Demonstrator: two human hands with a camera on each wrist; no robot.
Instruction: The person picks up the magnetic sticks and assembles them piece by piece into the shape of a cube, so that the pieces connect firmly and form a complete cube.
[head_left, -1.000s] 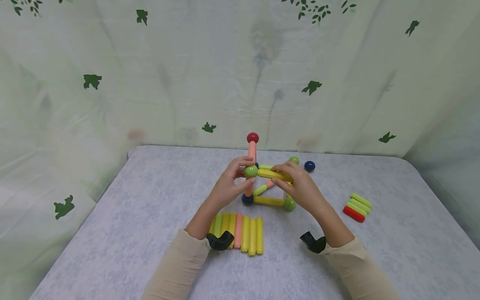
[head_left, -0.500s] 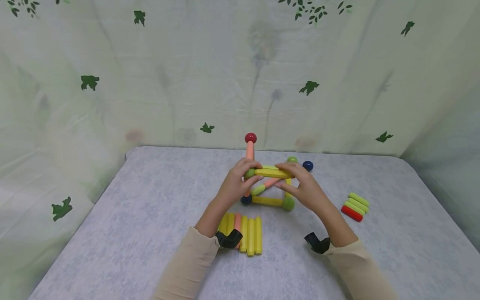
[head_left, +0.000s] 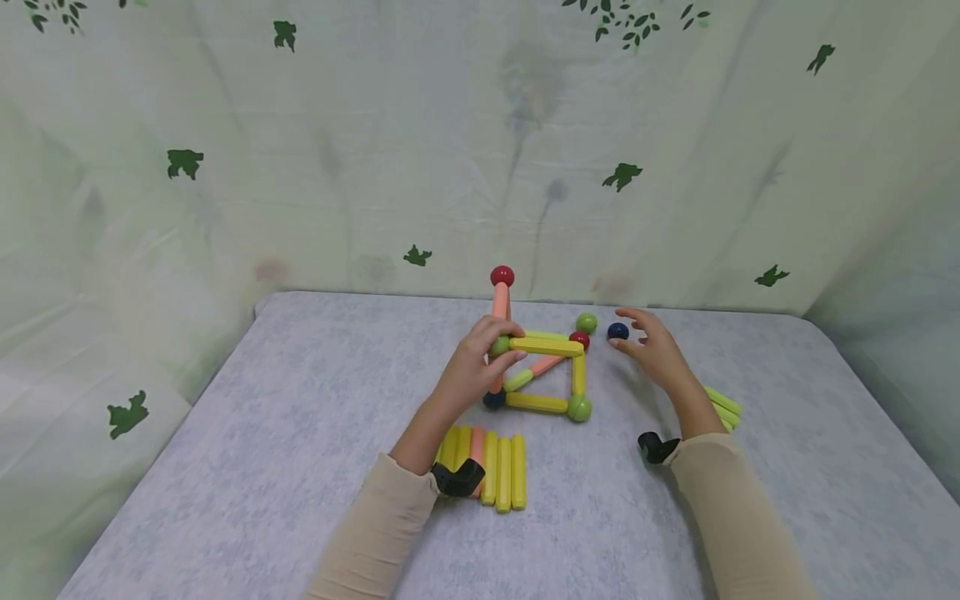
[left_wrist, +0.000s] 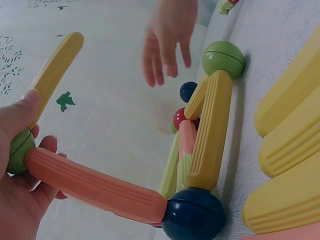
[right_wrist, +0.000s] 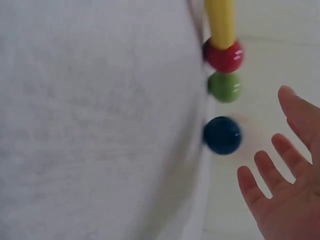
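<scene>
My left hand (head_left: 474, 362) pinches a green ball (left_wrist: 19, 152) at the top of an upright coral stick (left_wrist: 95, 186). From that ball a yellow stick (head_left: 546, 346) sticks out to the right, its far end free. The coral stick stands on a dark blue ball (left_wrist: 194, 215), one corner of a frame of sticks and balls. Another corner is a green ball (head_left: 579, 408); a red ball (head_left: 579, 340) marks a farther one. My right hand (head_left: 658, 354), fingers spread and holding nothing, is beside a loose dark blue ball (right_wrist: 223, 135) on the table.
A loose green ball (head_left: 587, 322) lies near the table's back edge. In front of the frame, several yellow sticks (head_left: 504, 475) and a coral one lie in a row. Light green sticks (head_left: 723, 404) lie at the right, partly behind my right arm. A red ball (head_left: 502, 276) tops a rear coral stick.
My right hand has let go of the yellow stick and moved right to the loose blue ball. The left hand has kept hold of the green ball.
</scene>
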